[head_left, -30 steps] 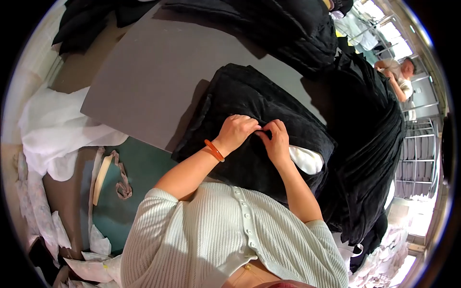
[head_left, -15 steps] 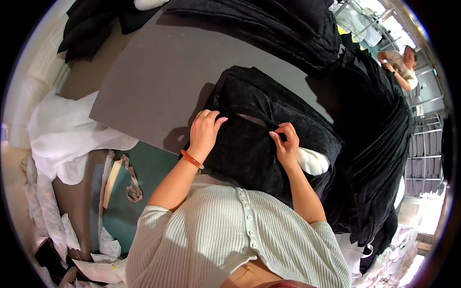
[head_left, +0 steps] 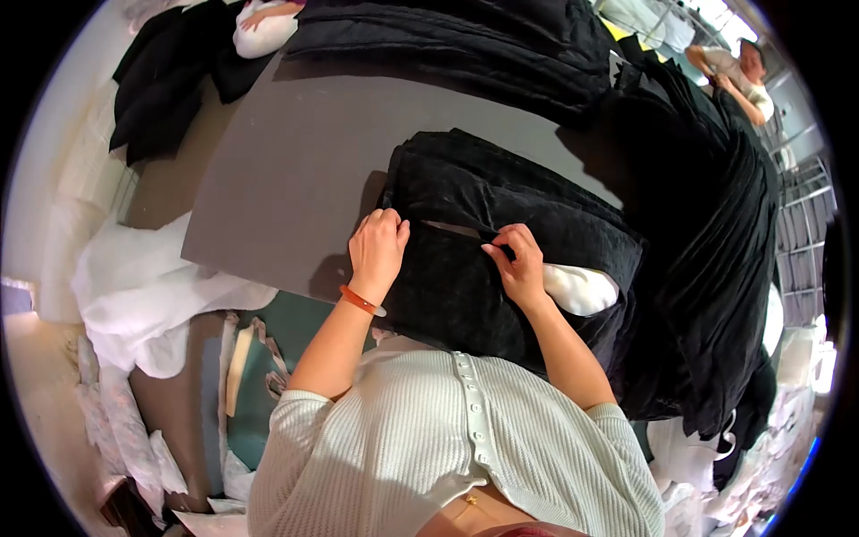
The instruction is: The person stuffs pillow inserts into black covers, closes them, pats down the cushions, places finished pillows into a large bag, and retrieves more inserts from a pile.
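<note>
A folded black velvety fabric piece (head_left: 445, 291) lies in front of me on a grey board. My left hand (head_left: 378, 251) has its fingers curled down at the fabric's left edge, gripping it. With thumb and forefinger, my right hand (head_left: 519, 266) pinches the fabric at the right end of a narrow slit, through which a lighter layer shows. Just right of my right wrist, a smooth white bundle (head_left: 583, 289) rests on the black fabric; I cannot make out what it is.
The grey board (head_left: 277, 179) extends to the left. Stacked black fabric (head_left: 447, 54) lies at the back, and a large black heap (head_left: 707, 242) drapes on the right. White cloth (head_left: 134, 286) hangs at left. Another person (head_left: 738, 76) stands far right; someone's hand (head_left: 268, 12) shows at the top left.
The slit between my hands looks narrower, and my right hand has shifted slightly left. The whole view has tilted a little. Another person's hand on something white now shows at the top left.
</note>
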The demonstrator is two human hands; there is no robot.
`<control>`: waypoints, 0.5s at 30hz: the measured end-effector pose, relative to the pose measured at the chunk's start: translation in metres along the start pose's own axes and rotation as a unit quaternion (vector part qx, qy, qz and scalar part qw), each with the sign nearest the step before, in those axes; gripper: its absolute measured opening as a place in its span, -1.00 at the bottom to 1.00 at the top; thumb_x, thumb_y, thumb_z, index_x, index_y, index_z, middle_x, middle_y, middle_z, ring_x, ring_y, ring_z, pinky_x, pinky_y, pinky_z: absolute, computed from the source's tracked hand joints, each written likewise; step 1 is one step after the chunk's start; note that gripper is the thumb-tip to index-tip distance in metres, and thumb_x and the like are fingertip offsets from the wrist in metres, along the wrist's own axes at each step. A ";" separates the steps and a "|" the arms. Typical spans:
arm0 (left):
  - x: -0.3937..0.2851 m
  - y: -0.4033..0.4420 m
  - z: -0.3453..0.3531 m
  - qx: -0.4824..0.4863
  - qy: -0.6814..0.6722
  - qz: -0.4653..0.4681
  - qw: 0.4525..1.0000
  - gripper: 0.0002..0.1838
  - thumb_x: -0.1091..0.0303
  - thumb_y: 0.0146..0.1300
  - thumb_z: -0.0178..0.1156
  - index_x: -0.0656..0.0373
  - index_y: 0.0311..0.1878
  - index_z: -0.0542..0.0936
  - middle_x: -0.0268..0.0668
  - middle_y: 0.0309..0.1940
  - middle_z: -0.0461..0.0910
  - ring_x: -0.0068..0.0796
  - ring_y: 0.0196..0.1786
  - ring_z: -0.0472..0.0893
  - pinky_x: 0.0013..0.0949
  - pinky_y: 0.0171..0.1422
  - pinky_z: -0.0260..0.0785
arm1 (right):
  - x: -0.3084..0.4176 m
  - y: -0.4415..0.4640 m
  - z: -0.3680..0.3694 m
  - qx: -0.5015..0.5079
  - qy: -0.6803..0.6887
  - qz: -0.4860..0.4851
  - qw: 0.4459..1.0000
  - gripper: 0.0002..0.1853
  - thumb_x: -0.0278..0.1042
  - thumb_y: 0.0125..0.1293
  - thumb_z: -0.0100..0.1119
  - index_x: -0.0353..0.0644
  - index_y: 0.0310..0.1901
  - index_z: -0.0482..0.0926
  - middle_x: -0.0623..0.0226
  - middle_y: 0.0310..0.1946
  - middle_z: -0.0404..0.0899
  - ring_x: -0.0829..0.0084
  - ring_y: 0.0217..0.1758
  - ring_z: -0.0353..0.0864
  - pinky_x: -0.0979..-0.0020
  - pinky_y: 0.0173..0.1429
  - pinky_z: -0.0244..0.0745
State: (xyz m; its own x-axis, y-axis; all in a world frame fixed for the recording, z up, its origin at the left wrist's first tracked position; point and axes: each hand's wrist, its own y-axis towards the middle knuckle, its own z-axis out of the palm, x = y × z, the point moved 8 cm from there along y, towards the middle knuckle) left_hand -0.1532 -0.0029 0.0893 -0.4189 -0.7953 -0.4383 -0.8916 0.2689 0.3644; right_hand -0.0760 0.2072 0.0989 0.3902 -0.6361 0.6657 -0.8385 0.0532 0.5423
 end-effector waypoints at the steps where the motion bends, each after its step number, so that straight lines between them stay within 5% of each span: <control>1: 0.002 -0.001 0.000 -0.011 -0.019 -0.007 1.000 -0.87 0.43 0.24 0.19 0.24 -0.41 0.51 -0.13 -0.42 0.54 -0.04 -0.27 0.57 -0.10 -0.20 0.44 | 0.001 0.001 0.000 0.005 0.003 -0.009 1.000 -0.78 -0.56 0.06 0.41 -0.29 -0.36 0.50 0.14 -0.32 0.50 0.16 -0.22 0.53 0.32 -0.15 0.45; 10: -0.038 -0.005 -0.020 -0.054 -0.058 0.126 0.989 -0.95 0.50 0.28 0.16 0.27 -0.24 0.54 -0.12 -0.34 0.52 -0.05 -0.25 0.53 -0.14 -0.15 0.42 | 0.001 -0.003 -0.008 -0.027 0.013 -0.034 0.999 -0.76 -0.52 0.01 0.41 -0.26 -0.41 0.46 0.19 -0.36 0.47 0.11 -0.26 0.48 0.24 -0.20 0.42; 12: -0.007 0.003 -0.020 -0.087 -0.163 0.012 0.983 -0.93 0.49 0.32 0.11 0.26 -0.20 0.56 -0.14 -0.35 0.55 -0.11 -0.34 0.54 -0.19 -0.20 0.42 | -0.001 -0.004 -0.014 -0.053 0.019 -0.023 0.998 -0.76 -0.53 0.02 0.40 -0.26 -0.41 0.45 0.19 -0.37 0.47 0.11 -0.25 0.48 0.23 -0.20 0.42; 13: 0.002 0.006 -0.013 -0.080 -0.208 -0.037 0.974 -0.88 0.44 0.39 0.06 0.24 -0.19 0.57 -0.22 -0.37 0.58 -0.32 -0.44 0.54 -0.32 -0.29 0.40 | -0.001 -0.003 -0.013 -0.043 0.024 -0.035 0.998 -0.76 -0.53 0.03 0.41 -0.26 -0.40 0.46 0.18 -0.34 0.47 0.12 -0.24 0.48 0.24 -0.19 0.42; 15: 0.005 0.001 0.000 -0.060 -0.268 -0.090 0.957 -0.86 0.42 0.42 0.05 0.23 -0.19 0.58 -0.29 -0.37 0.57 -0.45 -0.46 0.51 -0.39 -0.33 0.36 | -0.001 -0.007 -0.013 -0.039 0.024 -0.048 0.998 -0.77 -0.53 0.05 0.40 -0.25 -0.39 0.46 0.19 -0.31 0.48 0.14 -0.22 0.49 0.25 -0.17 0.43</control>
State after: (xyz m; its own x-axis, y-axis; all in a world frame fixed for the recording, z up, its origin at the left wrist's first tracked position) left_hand -0.1559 -0.0063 0.0876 -0.3164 -0.4210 -0.8501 -0.9451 0.0627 0.3207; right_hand -0.0651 0.2173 0.1012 0.4867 -0.6030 0.6321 -0.7655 0.0542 0.6412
